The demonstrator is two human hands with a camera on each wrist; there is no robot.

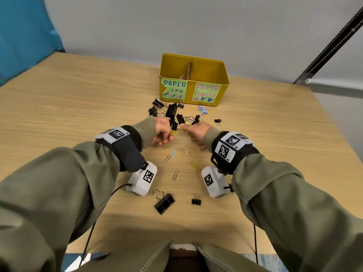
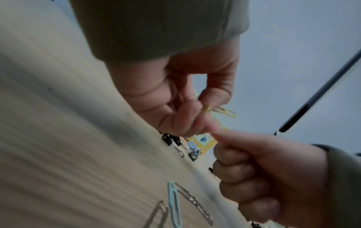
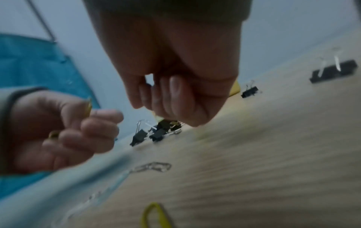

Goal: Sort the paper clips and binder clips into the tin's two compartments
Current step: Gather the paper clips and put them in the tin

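The yellow tin (image 1: 224, 75) stands at the back of the table, labelled for paper clips on the left and clamps on the right; one paper clip (image 1: 181, 77) shows in its left compartment. Black binder clips (image 1: 170, 112) lie heaped in front of it. My left hand (image 1: 167, 135) pinches yellow paper clips (image 2: 224, 111) just above the table. My right hand (image 1: 185, 127) is curled beside it, thumb tip near the left fingers, with nothing visible in it. Loose paper clips (image 1: 181, 150) lie below both hands.
A large binder clip (image 1: 164, 203) and a small one (image 1: 196, 200) lie near the table's front edge. A pale blue binder clip (image 1: 203, 110) and a small black one (image 1: 217, 121) sit right of the heap. A blue panel (image 1: 25, 36) stands at the left.
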